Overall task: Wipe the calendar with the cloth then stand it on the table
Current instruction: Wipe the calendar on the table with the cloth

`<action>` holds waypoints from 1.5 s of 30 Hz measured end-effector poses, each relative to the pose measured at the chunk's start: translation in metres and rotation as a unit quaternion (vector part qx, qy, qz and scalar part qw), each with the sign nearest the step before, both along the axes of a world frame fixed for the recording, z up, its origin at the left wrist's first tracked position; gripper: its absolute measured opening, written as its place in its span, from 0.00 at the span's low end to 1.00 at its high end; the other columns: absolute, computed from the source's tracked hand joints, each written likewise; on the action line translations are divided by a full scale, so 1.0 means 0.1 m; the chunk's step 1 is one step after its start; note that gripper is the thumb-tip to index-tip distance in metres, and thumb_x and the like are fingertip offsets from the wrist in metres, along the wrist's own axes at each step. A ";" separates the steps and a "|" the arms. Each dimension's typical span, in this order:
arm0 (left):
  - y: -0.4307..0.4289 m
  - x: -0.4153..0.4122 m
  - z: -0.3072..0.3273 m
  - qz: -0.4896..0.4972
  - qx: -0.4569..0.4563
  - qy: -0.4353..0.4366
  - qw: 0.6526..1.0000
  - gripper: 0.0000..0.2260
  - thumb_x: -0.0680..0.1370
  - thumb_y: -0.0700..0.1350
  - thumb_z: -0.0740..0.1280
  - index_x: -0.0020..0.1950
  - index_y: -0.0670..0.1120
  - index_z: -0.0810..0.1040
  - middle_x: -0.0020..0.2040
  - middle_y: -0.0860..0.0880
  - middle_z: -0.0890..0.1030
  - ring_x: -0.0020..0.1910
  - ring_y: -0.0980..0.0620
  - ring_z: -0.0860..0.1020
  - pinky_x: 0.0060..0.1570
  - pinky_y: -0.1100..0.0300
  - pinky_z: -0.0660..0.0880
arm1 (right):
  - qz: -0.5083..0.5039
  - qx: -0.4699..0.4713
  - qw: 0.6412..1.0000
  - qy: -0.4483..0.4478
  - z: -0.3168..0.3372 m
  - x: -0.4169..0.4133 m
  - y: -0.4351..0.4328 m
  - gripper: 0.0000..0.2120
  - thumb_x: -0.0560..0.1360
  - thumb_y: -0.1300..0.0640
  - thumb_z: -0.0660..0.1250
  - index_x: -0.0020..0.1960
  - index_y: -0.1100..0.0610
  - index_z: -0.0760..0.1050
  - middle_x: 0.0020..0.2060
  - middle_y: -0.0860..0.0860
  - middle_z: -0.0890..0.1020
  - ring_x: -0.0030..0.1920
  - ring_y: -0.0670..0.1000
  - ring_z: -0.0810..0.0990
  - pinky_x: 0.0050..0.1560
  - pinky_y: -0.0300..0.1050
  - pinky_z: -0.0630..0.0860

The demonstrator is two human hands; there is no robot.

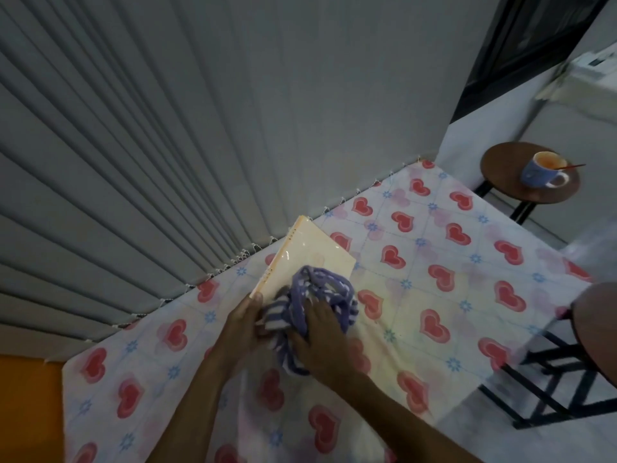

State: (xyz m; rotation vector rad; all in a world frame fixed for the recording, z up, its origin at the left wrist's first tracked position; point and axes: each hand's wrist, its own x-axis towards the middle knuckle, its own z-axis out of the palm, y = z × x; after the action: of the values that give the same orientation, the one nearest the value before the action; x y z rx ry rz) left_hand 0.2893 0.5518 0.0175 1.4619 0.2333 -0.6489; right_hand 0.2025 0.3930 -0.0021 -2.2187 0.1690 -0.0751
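While the left hand (245,324) pinches the near corner of the calendar (312,259), whose long axis runs away from the fingertips, the right hand (322,339), fingers clenched, presses the cloth (312,295) on its near end.

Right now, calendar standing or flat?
Flat: the calendar lies on the tablecloth, left hand steadying, right hand pressing cloth.

Blue mug (541,174) with spoon on round stool (500,168); heart-print tablecloth (450,295); grey pleated curtain (167,128) behind.
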 end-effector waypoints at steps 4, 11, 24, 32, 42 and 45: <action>0.09 -0.04 -0.07 0.025 0.022 -0.024 0.999 0.15 0.85 0.53 0.61 0.60 0.45 0.82 0.49 0.40 0.88 0.45 0.39 0.88 0.40 0.49 0.85 | -0.107 0.169 0.978 0.064 0.09 0.17 -0.26 0.13 0.84 0.45 0.63 0.60 0.53 0.77 0.49 0.51 0.84 0.48 0.46 0.82 0.50 0.49 0.77; 0.14 -0.01 -0.03 0.055 0.074 -0.054 0.994 0.15 0.87 0.53 0.60 0.55 0.43 0.80 0.49 0.40 0.86 0.49 0.38 0.87 0.56 0.42 0.83 | -0.224 0.270 0.935 0.056 0.17 0.32 -0.63 0.21 0.85 0.45 0.61 0.75 0.51 0.70 0.61 0.47 0.80 0.60 0.51 0.79 0.61 0.46 0.75; 0.13 0.11 0.08 0.140 0.073 -0.097 0.983 0.14 0.85 0.55 0.61 0.53 0.49 0.83 0.43 0.55 0.89 0.44 0.52 0.88 0.38 0.61 0.83 | -0.294 0.299 0.908 0.022 0.35 0.13 -0.97 0.21 0.84 0.43 0.61 0.73 0.52 0.73 0.60 0.53 0.85 0.58 0.54 0.85 0.61 0.56 0.82; -0.12 0.18 -0.04 0.210 0.020 -0.044 0.976 0.13 0.82 0.54 0.64 0.53 0.46 0.82 0.45 0.46 0.86 0.47 0.44 0.85 0.49 0.46 0.84 | -0.296 0.275 0.914 0.011 0.36 0.01 -1.12 0.18 0.85 0.46 0.62 0.72 0.51 0.74 0.56 0.49 0.85 0.55 0.50 0.84 0.55 0.48 0.80; -0.02 0.20 -0.25 0.163 0.091 -0.116 0.976 0.13 0.80 0.55 0.67 0.44 0.49 0.84 0.45 0.45 0.86 0.46 0.46 0.85 0.42 0.50 0.84 | -0.282 0.255 0.924 0.051 0.24 -0.17 -1.09 0.20 0.84 0.44 0.61 0.73 0.50 0.73 0.53 0.46 0.85 0.51 0.48 0.84 0.51 0.46 0.80; 0.11 0.29 -0.28 0.167 0.108 -0.118 0.973 0.10 0.78 0.56 0.68 0.41 0.55 0.86 0.41 0.52 0.87 0.46 0.46 0.85 0.44 0.52 0.82 | -0.281 0.260 0.923 0.045 0.27 -0.24 -1.14 0.18 0.85 0.45 0.61 0.72 0.50 0.74 0.51 0.50 0.86 0.49 0.51 0.85 0.50 0.50 0.79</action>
State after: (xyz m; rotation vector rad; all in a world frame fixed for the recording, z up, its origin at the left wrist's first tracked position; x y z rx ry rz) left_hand 0.3187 0.5630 -0.0102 1.6448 0.3630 -0.1792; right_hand 0.1782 0.2787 0.0251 -1.5859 0.7824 -0.2157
